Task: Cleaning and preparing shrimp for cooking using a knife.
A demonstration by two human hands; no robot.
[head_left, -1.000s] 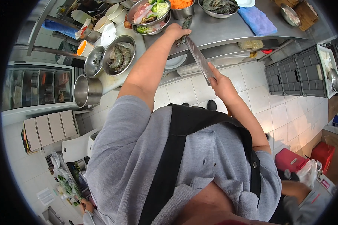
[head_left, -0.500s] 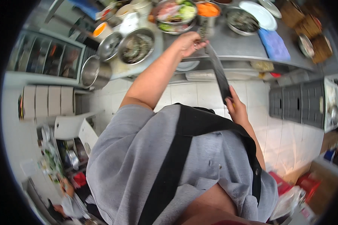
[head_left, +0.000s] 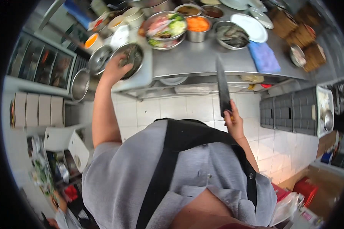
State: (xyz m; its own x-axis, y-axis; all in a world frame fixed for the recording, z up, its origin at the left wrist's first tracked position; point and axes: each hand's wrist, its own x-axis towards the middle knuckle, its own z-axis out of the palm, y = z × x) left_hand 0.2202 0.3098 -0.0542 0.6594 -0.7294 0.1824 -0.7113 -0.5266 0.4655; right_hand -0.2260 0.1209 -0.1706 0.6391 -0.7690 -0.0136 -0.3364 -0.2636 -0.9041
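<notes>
My left hand [head_left: 116, 68], slightly blurred, is at the steel bowl of grey shrimp [head_left: 134, 57] on the white cutting board [head_left: 146, 76], its fingers apart; I cannot make out whether it touches the shrimp. A second steel bowl [head_left: 98, 65] sits just left of it. My right hand [head_left: 234, 123] grips a large dark-bladed knife [head_left: 222, 87], raised with its tip toward the steel counter [head_left: 179, 65]. Farther back stand stacked bowls of meat and vegetables [head_left: 164, 24], a container of sliced carrots [head_left: 197, 26] and another bowl of shrimp [head_left: 232, 38].
A blue cloth [head_left: 264, 56], white plates [head_left: 248, 26] and cardboard boxes [head_left: 313, 57] occupy the counter's right. Grey crates [head_left: 288, 110] stand at right, a white chair [head_left: 65, 147] and glass-doored unit [head_left: 42, 65] at left. Another person's arm [head_left: 63, 212] shows at lower left.
My left hand has left the shrimp it held beside the knife tip and moved left to the shrimp bowl, fingers spreading. My right hand holds the knife lower and more upright.
</notes>
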